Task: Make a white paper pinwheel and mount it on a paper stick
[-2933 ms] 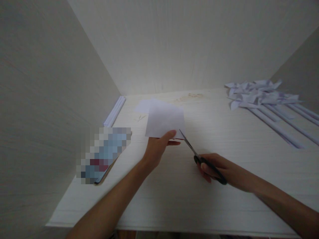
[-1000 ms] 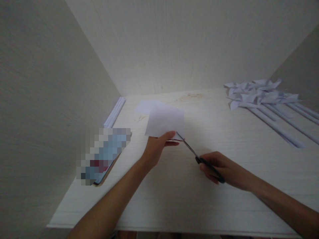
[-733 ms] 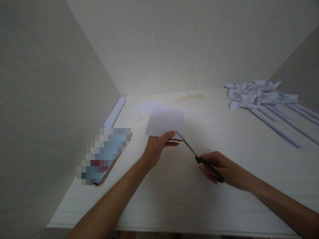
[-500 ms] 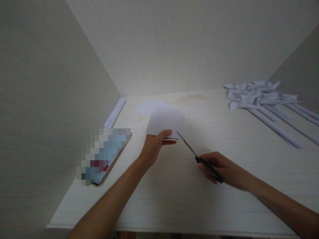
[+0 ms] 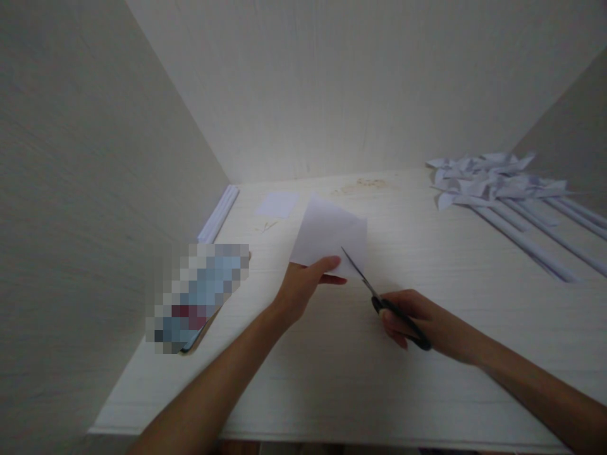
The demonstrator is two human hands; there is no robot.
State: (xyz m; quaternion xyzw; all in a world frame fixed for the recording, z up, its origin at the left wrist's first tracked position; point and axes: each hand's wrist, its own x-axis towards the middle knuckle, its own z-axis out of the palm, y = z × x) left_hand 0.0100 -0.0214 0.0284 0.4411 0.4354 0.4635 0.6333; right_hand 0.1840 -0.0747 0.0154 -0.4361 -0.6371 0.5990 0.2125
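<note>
Pinched at its near edge, a square sheet of white paper (image 5: 327,230) is in my left hand (image 5: 306,284), thumb on top and fingers beneath. My right hand (image 5: 408,316) is closed around the black handles of a pair of scissors (image 5: 377,298). The blades point up and left, their tips over the right part of the sheet. Whether the paper lies between the blades I cannot tell. Behind the held sheet, to the left, another white paper piece (image 5: 277,205) lies flat on the table.
Several white paper pinwheels (image 5: 497,183) with rolled paper sticks lie at the back right. Rolled white paper sticks (image 5: 219,213) rest along the left wall. A phone (image 5: 203,297), pixelated over, lies at left. Small yellowish bits (image 5: 370,184) are at the back, on the pale table (image 5: 332,379).
My left hand has shifted right and slightly nearer with the sheet, which has turned a little. More of the flat paper piece behind shows now. The scissors have barely moved.
</note>
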